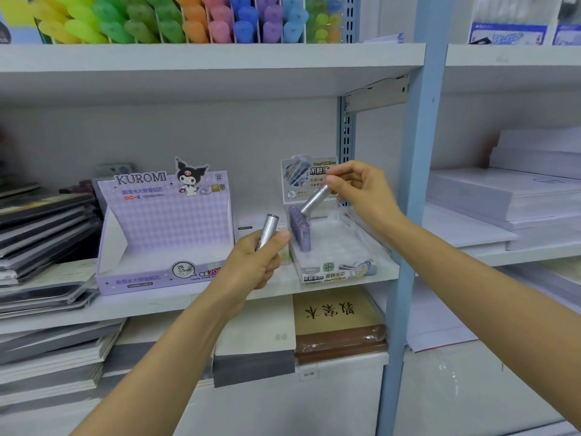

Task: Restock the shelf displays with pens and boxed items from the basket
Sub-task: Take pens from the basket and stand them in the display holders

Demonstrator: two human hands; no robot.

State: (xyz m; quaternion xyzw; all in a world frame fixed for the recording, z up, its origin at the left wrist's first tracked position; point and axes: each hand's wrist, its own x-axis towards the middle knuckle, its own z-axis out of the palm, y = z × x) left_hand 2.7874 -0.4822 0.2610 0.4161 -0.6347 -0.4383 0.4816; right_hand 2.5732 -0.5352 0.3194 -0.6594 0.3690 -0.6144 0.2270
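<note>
My left hand [257, 262] is closed around a silver lead tube [268, 229] held upright in front of the middle shelf. My right hand [358, 190] pinches a second silver tube [314, 199] by its top end, tilted down toward a clear display tray [342, 256]. A row of purple tubes [300, 229] stands along the tray's left side; the remainder of the tray holds nothing. To the left stands a purple Kuromi display box [163, 234], whose contents I cannot see. No basket is in view.
Stacked notebooks [44, 228] fill the left of the shelf. Coloured highlighters [176, 20] line the shelf above. A blue upright post [415, 199] stands right of the tray, with white paper stacks [515, 196] beyond. A brown book stack [339, 328] lies below.
</note>
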